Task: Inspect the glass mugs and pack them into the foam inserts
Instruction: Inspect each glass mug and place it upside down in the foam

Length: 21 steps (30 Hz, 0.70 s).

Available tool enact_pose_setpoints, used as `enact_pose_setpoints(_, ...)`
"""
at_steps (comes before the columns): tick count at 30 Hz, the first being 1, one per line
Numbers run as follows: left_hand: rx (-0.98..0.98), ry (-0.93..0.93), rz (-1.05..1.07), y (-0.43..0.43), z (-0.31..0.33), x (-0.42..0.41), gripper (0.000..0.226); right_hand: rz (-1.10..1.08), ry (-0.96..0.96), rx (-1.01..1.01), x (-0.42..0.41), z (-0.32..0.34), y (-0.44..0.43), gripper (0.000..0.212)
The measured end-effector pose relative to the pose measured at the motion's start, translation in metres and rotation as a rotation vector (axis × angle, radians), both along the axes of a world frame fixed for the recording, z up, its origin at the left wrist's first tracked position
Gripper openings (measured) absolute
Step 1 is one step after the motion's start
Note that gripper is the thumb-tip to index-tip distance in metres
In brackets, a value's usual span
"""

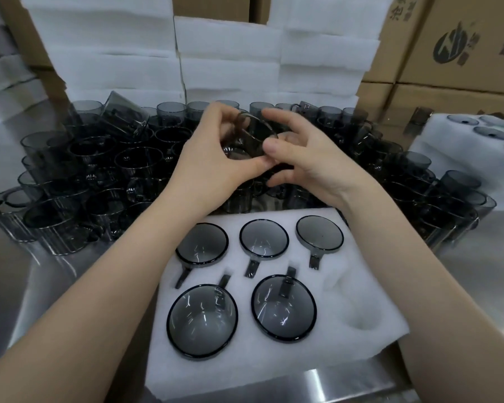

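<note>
Smoky mug [255,139], apparently gripped between 2 hands [213,161] [309,161].

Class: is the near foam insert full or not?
Not full. Five mugs sit in the foam insert; its near-right slot is empty.

I see the left hand [213,158] and right hand [306,158] both gripping one smoky glass mug [253,135], held up just beyond the foam insert [346,257]. Five packed mugs [284,308] sit in its pockets. The near-right pocket [358,309] is unfilled, and loose mugs [99,175] crowd behind the insert.
</note>
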<state>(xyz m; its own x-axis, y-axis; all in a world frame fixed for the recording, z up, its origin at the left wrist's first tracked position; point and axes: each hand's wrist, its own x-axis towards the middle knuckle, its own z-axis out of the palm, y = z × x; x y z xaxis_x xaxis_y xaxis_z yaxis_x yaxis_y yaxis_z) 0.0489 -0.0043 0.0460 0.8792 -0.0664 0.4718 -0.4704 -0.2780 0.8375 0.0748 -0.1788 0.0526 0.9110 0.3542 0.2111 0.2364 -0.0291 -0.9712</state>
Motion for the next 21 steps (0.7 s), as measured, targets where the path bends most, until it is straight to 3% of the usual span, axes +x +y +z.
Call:
enact_pose_setpoints(5,0.068,-0.03,-0.006,-0.005,0.006,0.009,0.062,-0.012,-0.009,0.091,0.002,-0.009,0.003,0.032)
enact_pose_setpoints(12,0.13,-0.082,-0.041,-0.003,-0.013,0.014,0.069,-0.207,-0.084,-0.064,-0.004,-0.011,0.016,0.038)
enact_pose_setpoints(17,0.103,-0.111,-0.112,-0.002,-0.014,0.012,0.062,-0.271,-0.054,0.044,-0.005,-0.008,0.017,0.034)
enact_pose_setpoints(21,0.029,-0.1,-0.147,0.0,-0.016,0.013,0.064,-0.182,0.055,0.115,-0.003,-0.007,0.012,0.03)
